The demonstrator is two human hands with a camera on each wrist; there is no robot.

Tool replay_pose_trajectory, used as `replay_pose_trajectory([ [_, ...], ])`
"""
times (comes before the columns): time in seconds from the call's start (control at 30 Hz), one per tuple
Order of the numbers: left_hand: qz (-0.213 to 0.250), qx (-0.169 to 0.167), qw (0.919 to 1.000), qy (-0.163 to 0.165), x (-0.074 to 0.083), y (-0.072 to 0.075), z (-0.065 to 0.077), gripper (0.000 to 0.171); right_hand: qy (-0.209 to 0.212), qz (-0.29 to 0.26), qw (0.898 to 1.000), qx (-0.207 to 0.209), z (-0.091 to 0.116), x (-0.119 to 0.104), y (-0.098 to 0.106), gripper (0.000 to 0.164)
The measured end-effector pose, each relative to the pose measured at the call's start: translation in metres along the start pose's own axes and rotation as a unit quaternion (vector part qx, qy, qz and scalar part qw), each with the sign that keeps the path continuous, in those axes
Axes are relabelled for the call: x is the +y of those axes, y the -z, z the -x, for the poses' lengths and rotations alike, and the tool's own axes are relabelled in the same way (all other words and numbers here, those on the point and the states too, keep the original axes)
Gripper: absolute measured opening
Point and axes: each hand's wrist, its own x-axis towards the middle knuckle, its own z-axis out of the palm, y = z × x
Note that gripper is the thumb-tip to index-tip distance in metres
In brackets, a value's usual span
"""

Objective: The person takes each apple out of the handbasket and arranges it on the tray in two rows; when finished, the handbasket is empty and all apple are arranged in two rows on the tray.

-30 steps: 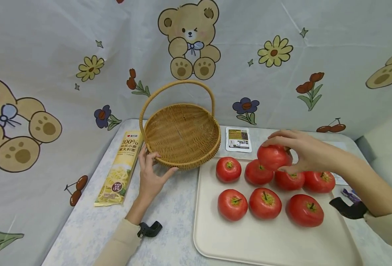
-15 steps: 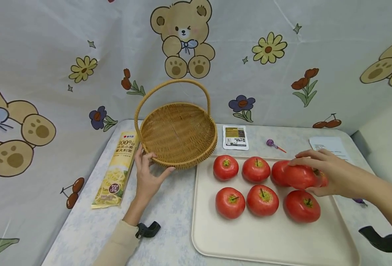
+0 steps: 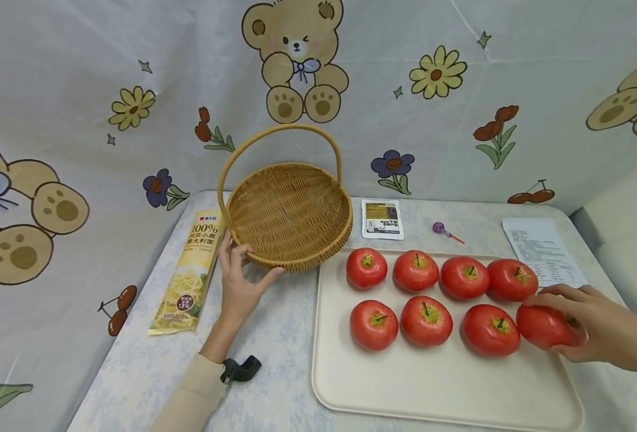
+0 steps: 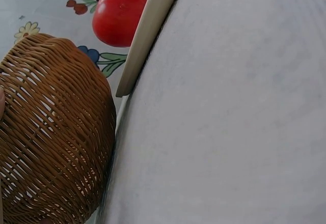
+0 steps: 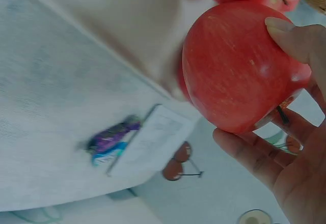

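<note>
My right hand (image 3: 601, 330) grips a red apple (image 3: 547, 327) between thumb and fingers, at the right end of the front row on the cream tray (image 3: 405, 390). In the right wrist view the thumb presses one side of this apple (image 5: 234, 71) and the fingertips the other; its stem faces the palm. Several more red apples (image 3: 427, 321) sit on the tray in two rows. At left, my left hand (image 3: 240, 294) holds the near-left rim of an empty wicker basket (image 3: 291, 210) with an arched handle. The basket's woven side (image 4: 56, 132) fills the left of the left wrist view.
A yellow pasta packet (image 3: 189, 276) lies left of the basket. Behind the tray are a small white-edged packet (image 3: 382, 220), a purple lollipop (image 3: 439, 228) and a printed paper sheet (image 3: 542, 249). A bear-patterned cloth (image 3: 189, 72) hangs behind the table.
My right hand has carried the apple from above the back row rightward and down to the front row's right end. The left hand stays at the basket rim.
</note>
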Motion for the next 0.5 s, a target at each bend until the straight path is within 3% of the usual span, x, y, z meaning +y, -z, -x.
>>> replay_pose_trajectory([
  [0.23,0.003,0.002,1.0000,0.001,0.000,0.000,-0.001,0.064,0.023,-0.015,1.000,0.006,0.000,0.012,-0.026,0.069],
  [0.5,-0.004,0.001,1.0000,0.002,0.000,0.000,-0.001,0.064,0.031,-0.018,0.999,0.021,-0.002,0.008,-0.033,0.068],
])
